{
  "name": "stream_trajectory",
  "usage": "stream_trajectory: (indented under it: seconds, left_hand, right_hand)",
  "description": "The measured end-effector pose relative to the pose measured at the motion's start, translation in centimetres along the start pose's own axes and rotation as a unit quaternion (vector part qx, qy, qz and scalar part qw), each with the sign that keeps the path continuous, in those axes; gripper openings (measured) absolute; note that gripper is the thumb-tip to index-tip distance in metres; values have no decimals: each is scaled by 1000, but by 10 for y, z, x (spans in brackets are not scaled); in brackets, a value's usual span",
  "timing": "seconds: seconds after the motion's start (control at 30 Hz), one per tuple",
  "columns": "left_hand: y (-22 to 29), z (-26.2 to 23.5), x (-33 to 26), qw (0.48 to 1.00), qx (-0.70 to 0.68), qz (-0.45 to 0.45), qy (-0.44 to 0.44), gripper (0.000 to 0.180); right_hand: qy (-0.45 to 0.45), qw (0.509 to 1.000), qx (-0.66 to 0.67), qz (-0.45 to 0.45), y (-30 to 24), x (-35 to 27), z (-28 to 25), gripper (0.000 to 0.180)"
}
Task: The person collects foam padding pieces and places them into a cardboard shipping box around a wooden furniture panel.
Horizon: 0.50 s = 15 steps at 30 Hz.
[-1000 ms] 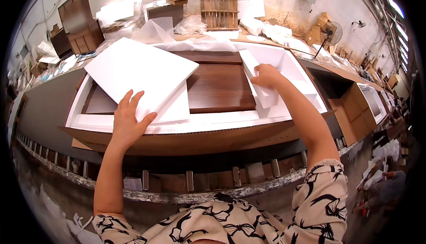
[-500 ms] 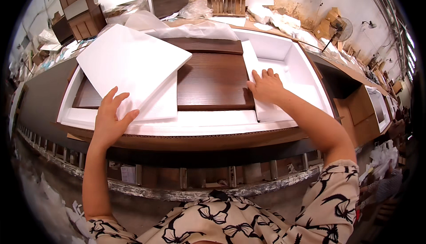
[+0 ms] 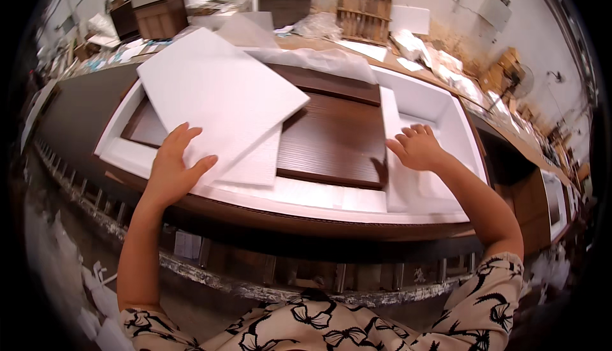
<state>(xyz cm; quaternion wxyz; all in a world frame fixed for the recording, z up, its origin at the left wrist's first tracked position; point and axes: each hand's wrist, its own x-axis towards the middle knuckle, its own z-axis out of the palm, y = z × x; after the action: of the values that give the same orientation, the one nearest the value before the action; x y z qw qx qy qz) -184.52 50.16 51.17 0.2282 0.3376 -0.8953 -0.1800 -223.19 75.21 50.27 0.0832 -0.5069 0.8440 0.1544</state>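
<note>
A long cardboard carton point(image 3: 306, 223) lined with white foam point(image 3: 325, 197) lies in front of me. Inside it are dark brown wood-grain panels point(image 3: 338, 137). Two white foam sheets cover their left part: the upper sheet point(image 3: 220, 89) lies askew over a lower sheet point(image 3: 258, 167). My left hand point(image 3: 173, 167) is open at the upper sheet's near edge, thumb and fingers spread; whether it touches is unclear. My right hand point(image 3: 421, 149) hovers at the white foam strip point(image 3: 391, 112) beside the panels' right end, fingers apart and slightly bent, holding nothing. Right of the strip is a foam-walled hollow point(image 3: 449, 112).
The carton rests on a roller conveyor point(image 3: 271, 274). A dark flat surface point(image 3: 76, 112) extends left, and another open carton point(image 3: 532, 207) stands at the right. Along the wall are a slatted wooden rack point(image 3: 363, 12), brown cabinets point(image 3: 156, 7), wrapping and a fan point(image 3: 523, 82).
The view has tilted and shifted, so the carton appears slanted. My right hand has come off the foam strip slightly toward the hollow. My left hand stays by the upper sheet, fingers spread.
</note>
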Motion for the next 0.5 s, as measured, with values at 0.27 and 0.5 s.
stream_trajectory:
  seconds: [0.27,0.5]
  left_hand:
    - [-47,-27,43,987,-50,-138,61,73]
    - [-65,-18,60,924,-227,-307,-16,90]
  right_hand:
    - [215,943,199,-160,-82,49,-37,53]
    - [26,700,712,-37,-187,124,-49,78]
